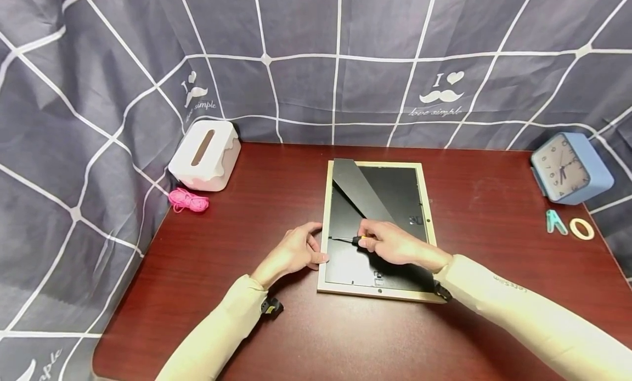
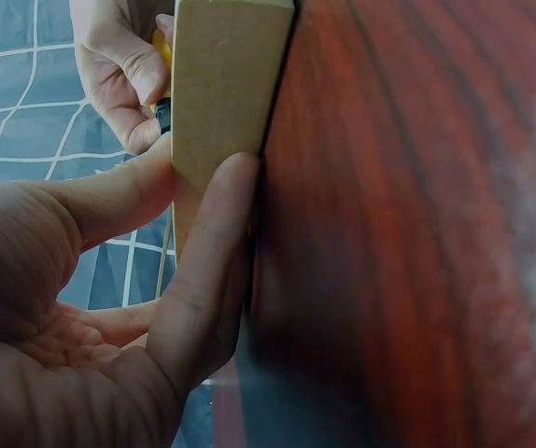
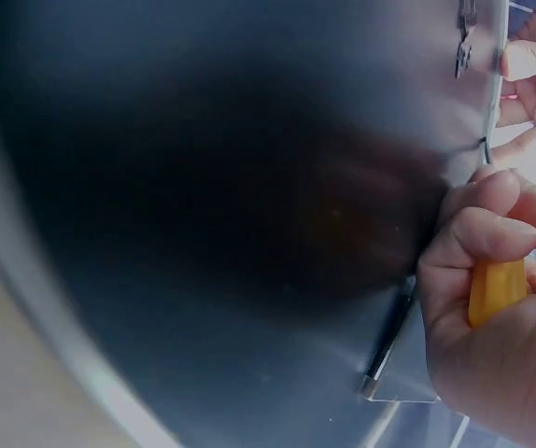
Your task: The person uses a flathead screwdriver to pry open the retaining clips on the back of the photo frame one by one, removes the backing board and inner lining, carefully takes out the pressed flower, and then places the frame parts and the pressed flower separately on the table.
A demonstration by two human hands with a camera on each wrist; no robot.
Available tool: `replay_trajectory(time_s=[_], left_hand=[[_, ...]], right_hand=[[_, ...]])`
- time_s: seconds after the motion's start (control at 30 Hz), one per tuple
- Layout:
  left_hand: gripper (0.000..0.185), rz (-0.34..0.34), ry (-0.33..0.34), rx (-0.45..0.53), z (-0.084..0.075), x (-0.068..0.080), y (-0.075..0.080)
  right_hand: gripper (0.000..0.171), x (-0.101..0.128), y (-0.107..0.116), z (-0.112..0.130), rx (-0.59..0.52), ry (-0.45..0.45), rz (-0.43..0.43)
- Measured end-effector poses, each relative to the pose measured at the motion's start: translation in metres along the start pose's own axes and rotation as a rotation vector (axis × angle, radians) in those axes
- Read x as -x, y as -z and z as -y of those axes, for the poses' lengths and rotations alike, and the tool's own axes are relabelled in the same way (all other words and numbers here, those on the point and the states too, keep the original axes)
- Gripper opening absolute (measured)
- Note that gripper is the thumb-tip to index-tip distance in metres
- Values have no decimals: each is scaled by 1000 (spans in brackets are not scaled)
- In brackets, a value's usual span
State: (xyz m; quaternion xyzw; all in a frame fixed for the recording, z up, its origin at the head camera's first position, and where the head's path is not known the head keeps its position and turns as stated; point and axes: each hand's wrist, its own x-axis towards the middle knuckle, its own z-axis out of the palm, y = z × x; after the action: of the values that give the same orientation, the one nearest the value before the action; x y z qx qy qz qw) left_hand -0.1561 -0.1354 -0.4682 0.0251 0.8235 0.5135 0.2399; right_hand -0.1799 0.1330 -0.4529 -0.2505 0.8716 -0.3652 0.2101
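Your left hand (image 1: 296, 252) rests straight-fingered against the left edge of the picture frame (image 1: 323, 222), lying face down on the counter (image 1: 237, 315). Just right of it, your right hand (image 1: 392, 243) pinches a small screwdriver (image 1: 356, 240) — thin, slippery. The frame looks light and rigid — steady it by its edges.

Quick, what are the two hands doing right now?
Left hand: open, fingers pressing the edge of the picture frame.
Right hand: fingers curled round a yellow-handled screwdriver, its tip on the frame's black back.
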Motion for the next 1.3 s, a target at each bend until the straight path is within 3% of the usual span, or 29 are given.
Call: replay_trajectory(time_s=[0.33,0.6,0.93,1.17,1.3], left_hand=[[85,-3,-17,-40,1,0,1],[83,10,-9,-32,-1,0,2],[80,10,-9,-51,0,-2,5],[81,38,-21,-43,1,-6,4],[81,32,-17,-19,3,-5,7]], right_hand=[[10,-1,-2,-3,-154,-59,30],[10,0,-3,-2,-218,-84,45],[12,-4,-3,2,-188,-92,36],[12,-1,0,-3,-100,-62,17],[11,-4,-2,-3,-131,-52,31]])
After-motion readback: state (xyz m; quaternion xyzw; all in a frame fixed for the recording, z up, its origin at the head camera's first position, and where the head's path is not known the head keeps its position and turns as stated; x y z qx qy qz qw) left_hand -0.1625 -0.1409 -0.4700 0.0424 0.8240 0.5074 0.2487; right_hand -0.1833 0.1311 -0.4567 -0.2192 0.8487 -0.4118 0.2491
